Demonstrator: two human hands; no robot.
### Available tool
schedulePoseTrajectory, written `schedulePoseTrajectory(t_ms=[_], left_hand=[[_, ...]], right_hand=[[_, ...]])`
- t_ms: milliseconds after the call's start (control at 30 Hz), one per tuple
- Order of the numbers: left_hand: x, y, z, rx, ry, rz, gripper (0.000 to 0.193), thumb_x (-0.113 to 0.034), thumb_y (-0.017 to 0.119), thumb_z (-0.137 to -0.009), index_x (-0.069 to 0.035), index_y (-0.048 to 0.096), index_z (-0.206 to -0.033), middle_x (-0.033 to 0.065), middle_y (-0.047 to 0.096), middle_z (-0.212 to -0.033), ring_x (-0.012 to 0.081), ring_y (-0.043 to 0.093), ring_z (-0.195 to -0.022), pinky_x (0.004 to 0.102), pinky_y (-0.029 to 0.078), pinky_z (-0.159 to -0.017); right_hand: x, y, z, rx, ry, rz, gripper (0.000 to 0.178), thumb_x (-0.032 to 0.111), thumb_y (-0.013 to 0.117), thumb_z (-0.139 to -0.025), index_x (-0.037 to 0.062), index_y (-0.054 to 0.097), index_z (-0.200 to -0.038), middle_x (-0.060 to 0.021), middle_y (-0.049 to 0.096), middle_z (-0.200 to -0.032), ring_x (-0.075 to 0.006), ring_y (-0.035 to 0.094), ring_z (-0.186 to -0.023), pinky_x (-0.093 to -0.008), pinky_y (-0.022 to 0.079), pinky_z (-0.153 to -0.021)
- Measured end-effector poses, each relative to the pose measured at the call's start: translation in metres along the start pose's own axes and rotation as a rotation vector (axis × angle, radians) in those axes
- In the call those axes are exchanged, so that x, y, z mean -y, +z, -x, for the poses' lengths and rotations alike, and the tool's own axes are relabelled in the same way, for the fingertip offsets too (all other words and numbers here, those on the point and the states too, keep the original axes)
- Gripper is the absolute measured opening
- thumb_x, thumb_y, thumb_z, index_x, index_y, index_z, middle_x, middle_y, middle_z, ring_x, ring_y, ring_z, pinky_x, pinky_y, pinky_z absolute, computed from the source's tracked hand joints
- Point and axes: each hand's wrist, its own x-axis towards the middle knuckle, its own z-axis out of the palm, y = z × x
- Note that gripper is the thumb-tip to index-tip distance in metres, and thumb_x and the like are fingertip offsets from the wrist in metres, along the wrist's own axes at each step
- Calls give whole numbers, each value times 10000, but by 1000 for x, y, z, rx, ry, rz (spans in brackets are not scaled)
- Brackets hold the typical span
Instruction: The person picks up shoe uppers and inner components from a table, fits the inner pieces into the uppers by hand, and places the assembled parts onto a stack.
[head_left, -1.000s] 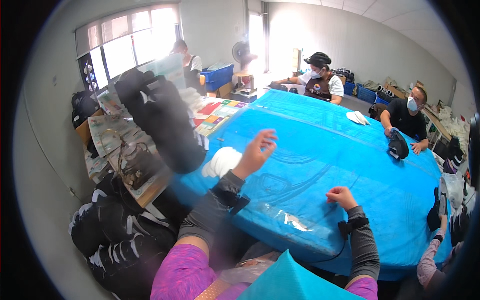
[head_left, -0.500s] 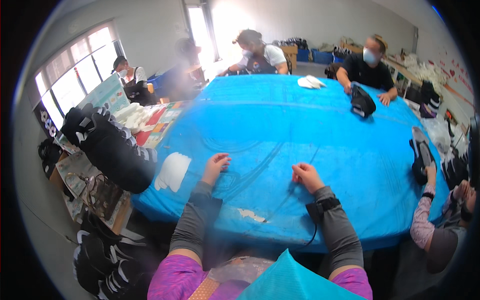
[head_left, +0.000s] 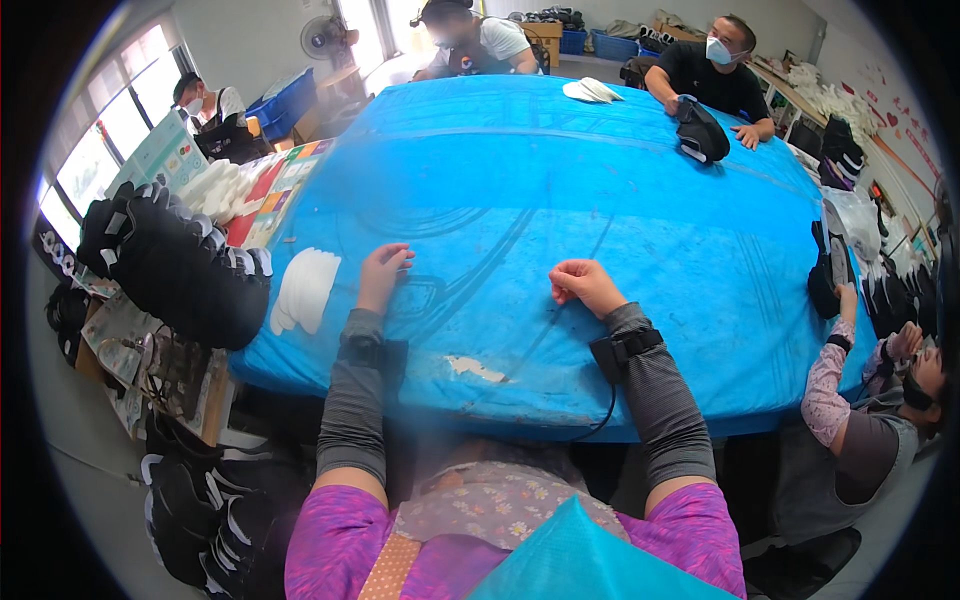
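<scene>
My left hand (head_left: 382, 277) is over the blue-covered table (head_left: 470, 250), its fingers loosely stretched to the right and holding nothing. Beside it on the left lies a small stack of white insole-shaped pieces (head_left: 306, 290). My right hand (head_left: 588, 286) is raised a little above the cover, its fingers curled in with nothing visible in them. Grey sleeves cover both forearms. A dark band with a small black box (head_left: 622, 352) sits at my right wrist, and a cable hangs from it.
Stacked black shoes (head_left: 180, 270) stand along the left edge. Across the table a masked co-worker holds a black shoe (head_left: 700, 132) near white pieces (head_left: 592, 91). At the right another person grips a dark shoe (head_left: 830, 262). A torn patch (head_left: 474, 369) marks the near cover.
The view has tilted, so the table sits higher in it. My left fingers look straighter than before, while my right fingers remain curled.
</scene>
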Motion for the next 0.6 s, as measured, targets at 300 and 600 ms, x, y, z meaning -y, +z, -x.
schedulePoseTrajectory(t_ms=[300,600], left_hand=[[0,4,4,14,-4,-64,245,-216,589,-967,-67,661,-1149,65,705,-1070,134,640,-898,277,499,-778],[-2,-2,0,8,7,-141,266,-233,601,-968,-71,651,-1172,72,707,-1084,142,642,-908,292,498,-789]], right_hand=[[-8,-2,0,-33,22,-189,280,302,584,-997,32,624,-937,-65,662,-824,-134,635,-711,-272,539,-730],[-10,-5,-6,-41,-52,-64,176,196,694,-926,32,645,-966,-47,683,-866,-118,655,-751,-255,536,-702]])
